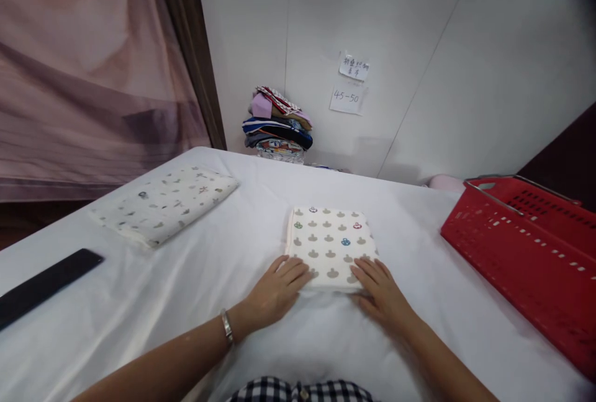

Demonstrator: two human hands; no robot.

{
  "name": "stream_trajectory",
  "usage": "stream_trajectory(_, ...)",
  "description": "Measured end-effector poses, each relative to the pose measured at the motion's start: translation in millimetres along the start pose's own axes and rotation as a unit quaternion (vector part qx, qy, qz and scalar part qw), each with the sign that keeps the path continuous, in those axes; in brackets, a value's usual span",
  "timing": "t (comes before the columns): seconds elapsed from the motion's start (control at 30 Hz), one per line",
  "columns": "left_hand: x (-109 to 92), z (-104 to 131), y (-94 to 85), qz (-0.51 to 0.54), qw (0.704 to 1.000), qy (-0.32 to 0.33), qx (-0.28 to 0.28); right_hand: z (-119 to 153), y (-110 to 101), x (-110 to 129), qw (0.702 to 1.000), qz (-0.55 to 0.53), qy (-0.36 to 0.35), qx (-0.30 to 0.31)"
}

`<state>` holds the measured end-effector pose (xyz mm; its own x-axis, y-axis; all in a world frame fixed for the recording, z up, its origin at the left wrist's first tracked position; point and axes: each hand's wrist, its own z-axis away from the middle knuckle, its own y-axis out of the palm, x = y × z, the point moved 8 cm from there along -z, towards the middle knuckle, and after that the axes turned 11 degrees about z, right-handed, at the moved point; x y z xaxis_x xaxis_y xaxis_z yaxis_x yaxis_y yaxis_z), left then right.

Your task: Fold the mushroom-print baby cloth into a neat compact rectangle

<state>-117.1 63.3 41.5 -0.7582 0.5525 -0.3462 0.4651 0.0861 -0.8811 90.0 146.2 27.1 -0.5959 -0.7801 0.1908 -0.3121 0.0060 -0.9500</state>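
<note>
A folded white cloth [329, 241] lies flat in front of me, printed with grey mushroom shapes and a few green, red and blue ones. On its near left corner rests my left hand [282, 284], fingers stretched out and a silver bracelet at the wrist. My right hand [379, 290] lies over the near right corner, its fingers extended on top and the thumb by the near edge. Neither hand grips the cloth. Farther left is another folded white cloth [167, 203] with small scattered grey prints.
White fabric covers the table [261, 216]. A long black flat object [49, 284] lies at the left, and a red plastic basket [521, 253] with a metal handle stands at the right. Behind the table, folded clothes [278, 123] are stacked against the wall, near two paper notes [346, 99].
</note>
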Motion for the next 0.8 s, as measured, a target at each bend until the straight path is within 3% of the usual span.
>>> stream_trajectory(0.13,10.3,-3.6,6.2,-0.057,0.998,-0.023,-0.003,2.1,9.1,7.7,0.993,0.104,-0.052,0.006)
stream_trajectory(0.43,-5.0,-18.4,2.9,-0.088,0.996,0.02,-0.004,-4.9,12.1,32.2,0.983,0.168,-0.066,-0.024)
stream_trajectory(0.8,-3.9,-43.2,-46.4,-0.095,0.989,0.079,-0.079,-44.7,8.1,69.5,0.972,0.216,-0.017,-0.09)
